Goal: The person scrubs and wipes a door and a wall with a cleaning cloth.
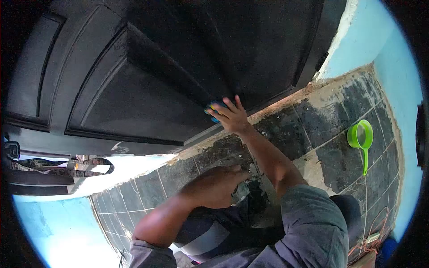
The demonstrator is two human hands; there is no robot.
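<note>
My right hand [231,119] presses a blue and yellow cloth or sponge [211,110] flat against the lower part of a dark panelled door [147,98]. Its fingers are spread over the piece and hide most of it. Lower down, in front of my body, my left hand [219,185] is closed, its back toward me. A greyish, pale thing [241,193] shows beside the left palm; I cannot make out what it is or how it is held.
A bright green dipper [360,135] with a long handle stands on the dark tiled floor [330,134] at right. Rough, broken cement [308,91] runs along the door's foot. Pale blue walls [402,67] flank the floor. An orange cable [377,228] lies at bottom right.
</note>
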